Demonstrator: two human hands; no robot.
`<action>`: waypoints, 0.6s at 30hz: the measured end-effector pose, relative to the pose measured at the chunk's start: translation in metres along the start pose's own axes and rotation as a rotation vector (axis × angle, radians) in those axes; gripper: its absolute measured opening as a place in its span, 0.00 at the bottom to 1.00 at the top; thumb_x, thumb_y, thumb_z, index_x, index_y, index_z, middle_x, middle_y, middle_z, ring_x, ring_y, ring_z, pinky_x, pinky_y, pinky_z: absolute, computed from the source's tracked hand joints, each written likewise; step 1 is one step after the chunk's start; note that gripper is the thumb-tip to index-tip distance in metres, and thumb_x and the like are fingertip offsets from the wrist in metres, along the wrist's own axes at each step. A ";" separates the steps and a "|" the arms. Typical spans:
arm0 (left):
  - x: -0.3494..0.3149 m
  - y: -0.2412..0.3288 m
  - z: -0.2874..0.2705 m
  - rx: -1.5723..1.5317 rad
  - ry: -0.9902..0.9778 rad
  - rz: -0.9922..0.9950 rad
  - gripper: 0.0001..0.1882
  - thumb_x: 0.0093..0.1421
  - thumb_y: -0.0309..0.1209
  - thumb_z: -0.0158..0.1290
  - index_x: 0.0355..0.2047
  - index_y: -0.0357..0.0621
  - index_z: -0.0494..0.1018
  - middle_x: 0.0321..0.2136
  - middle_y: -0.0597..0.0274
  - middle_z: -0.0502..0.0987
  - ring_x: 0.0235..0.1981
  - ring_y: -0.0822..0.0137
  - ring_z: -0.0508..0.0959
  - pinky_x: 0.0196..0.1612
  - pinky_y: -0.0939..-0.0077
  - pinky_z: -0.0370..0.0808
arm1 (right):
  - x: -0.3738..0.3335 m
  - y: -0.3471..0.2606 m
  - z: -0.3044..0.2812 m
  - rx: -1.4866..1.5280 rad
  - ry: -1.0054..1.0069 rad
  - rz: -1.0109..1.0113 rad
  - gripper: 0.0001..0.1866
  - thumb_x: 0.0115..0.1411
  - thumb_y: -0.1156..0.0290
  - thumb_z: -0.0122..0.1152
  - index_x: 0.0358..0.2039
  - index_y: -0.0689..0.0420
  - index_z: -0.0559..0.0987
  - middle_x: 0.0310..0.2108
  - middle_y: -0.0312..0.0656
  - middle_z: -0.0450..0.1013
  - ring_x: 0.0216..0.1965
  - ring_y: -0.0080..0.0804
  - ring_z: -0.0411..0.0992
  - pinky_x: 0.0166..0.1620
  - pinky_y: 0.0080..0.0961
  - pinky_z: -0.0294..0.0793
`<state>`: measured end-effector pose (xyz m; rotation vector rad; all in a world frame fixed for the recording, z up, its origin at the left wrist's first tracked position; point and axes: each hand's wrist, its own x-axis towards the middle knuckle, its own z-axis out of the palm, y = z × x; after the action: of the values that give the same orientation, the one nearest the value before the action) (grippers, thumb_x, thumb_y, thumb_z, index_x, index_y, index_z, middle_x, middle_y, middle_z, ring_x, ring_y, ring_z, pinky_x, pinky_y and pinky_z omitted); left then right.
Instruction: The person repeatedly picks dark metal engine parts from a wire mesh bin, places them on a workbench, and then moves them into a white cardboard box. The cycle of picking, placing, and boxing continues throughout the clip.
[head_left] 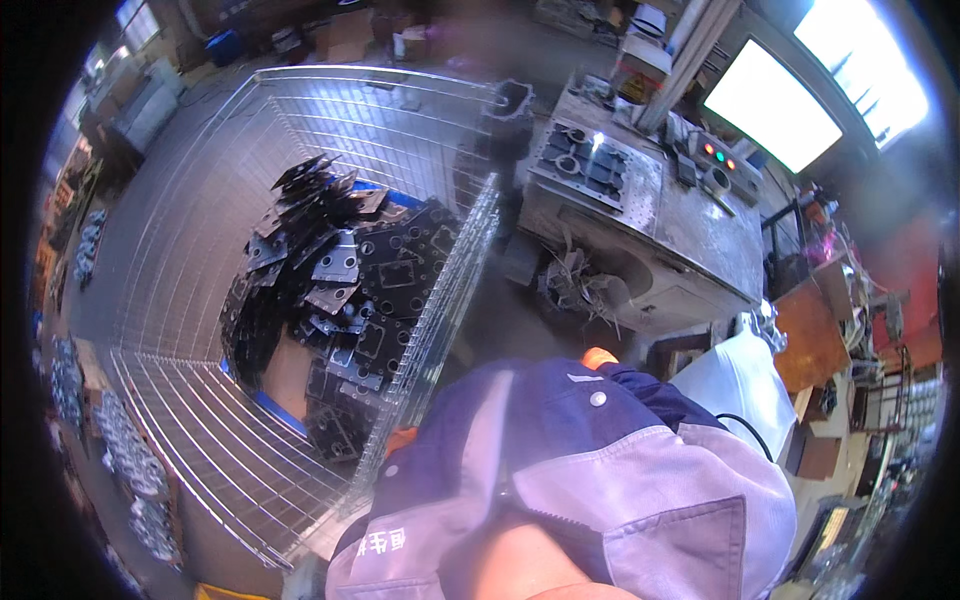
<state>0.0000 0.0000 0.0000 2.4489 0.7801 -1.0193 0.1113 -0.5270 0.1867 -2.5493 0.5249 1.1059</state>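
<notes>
Showed the left hand (401, 438) as an orange patch just beside the nearest wall of a wire-mesh basket (450, 285), mostly hidden by the jacket (560, 405); could not tell open from closed, nor touching from apart. Showed the right hand (598, 357) as an orange patch at the end of a dark blue sleeve (645, 388); likewise could not tell open, closed or gripping. Contained, ahead and left of the left hand, many dark perforated metal plates (390, 335) inside the basket, some stacked on edge, others lying flat. Included, ahead of the right hand, a tangle of strips (572, 285) and, beyond it, a grey tabletop (715, 240) bearing one perforated plate (603, 180) and a button-fitted control box (738, 172).
</notes>
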 end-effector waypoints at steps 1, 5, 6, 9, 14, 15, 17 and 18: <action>0.006 0.002 -0.001 0.006 -0.014 0.020 0.28 0.53 0.50 0.53 0.50 0.49 0.77 0.50 0.48 0.78 0.53 0.50 0.77 0.54 0.58 0.73 | -0.002 0.005 0.002 0.026 0.054 0.053 0.21 0.56 0.53 0.58 0.42 0.56 0.84 0.46 0.54 0.77 0.51 0.48 0.75 0.53 0.41 0.73; 0.020 0.027 -0.021 0.029 -0.128 0.045 0.30 0.52 0.53 0.53 0.52 0.52 0.77 0.51 0.49 0.78 0.53 0.51 0.77 0.55 0.58 0.73 | 0.016 0.025 -0.011 0.325 0.256 0.117 0.15 0.55 0.62 0.61 0.37 0.59 0.84 0.33 0.43 0.81 0.39 0.42 0.79 0.46 0.35 0.76; 0.016 0.042 -0.022 0.139 -0.068 -0.013 0.30 0.52 0.52 0.53 0.52 0.51 0.77 0.50 0.47 0.78 0.52 0.51 0.78 0.55 0.57 0.73 | 0.021 0.025 -0.021 0.513 0.335 0.197 0.13 0.54 0.66 0.61 0.37 0.60 0.83 0.30 0.42 0.81 0.36 0.39 0.79 0.44 0.32 0.77; 0.004 0.081 -0.035 0.402 0.033 0.000 0.28 0.52 0.48 0.53 0.51 0.49 0.77 0.50 0.45 0.77 0.52 0.49 0.78 0.56 0.55 0.72 | 0.031 0.015 -0.077 1.326 0.440 0.024 0.14 0.61 0.81 0.53 0.46 0.59 0.79 0.39 0.43 0.79 0.35 0.35 0.78 0.37 0.31 0.78; -0.010 0.129 -0.085 0.326 -0.089 0.369 0.25 0.52 0.43 0.51 0.48 0.45 0.78 0.48 0.43 0.78 0.51 0.47 0.77 0.56 0.57 0.72 | 0.036 0.001 -0.178 1.270 0.914 -0.386 0.21 0.64 0.66 0.56 0.54 0.64 0.73 0.36 0.40 0.76 0.33 0.26 0.76 0.39 0.21 0.74; -0.016 0.142 -0.096 0.145 -0.090 0.317 0.25 0.52 0.43 0.50 0.47 0.45 0.78 0.48 0.42 0.78 0.51 0.46 0.77 0.56 0.58 0.72 | 0.043 -0.004 -0.196 1.210 1.026 -0.384 0.20 0.64 0.66 0.56 0.53 0.64 0.74 0.37 0.41 0.76 0.34 0.27 0.76 0.40 0.22 0.74; -0.029 0.169 -0.110 -0.063 -0.070 0.293 0.25 0.52 0.42 0.49 0.47 0.44 0.78 0.47 0.42 0.78 0.51 0.45 0.77 0.56 0.60 0.72 | 0.055 -0.008 -0.223 1.115 1.174 -0.400 0.20 0.64 0.65 0.57 0.53 0.64 0.74 0.39 0.43 0.76 0.37 0.27 0.76 0.42 0.23 0.74; -0.029 0.185 -0.115 -0.054 -0.101 0.273 0.25 0.52 0.42 0.49 0.47 0.44 0.78 0.47 0.41 0.78 0.51 0.45 0.77 0.56 0.60 0.72 | 0.061 -0.008 -0.234 1.094 1.199 -0.357 0.20 0.63 0.65 0.57 0.52 0.63 0.75 0.40 0.44 0.76 0.39 0.28 0.76 0.44 0.24 0.73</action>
<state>0.1575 -0.0936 0.1212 2.3562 0.4196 -0.9936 0.3013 -0.6314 0.2952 -1.8344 0.6125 -0.7922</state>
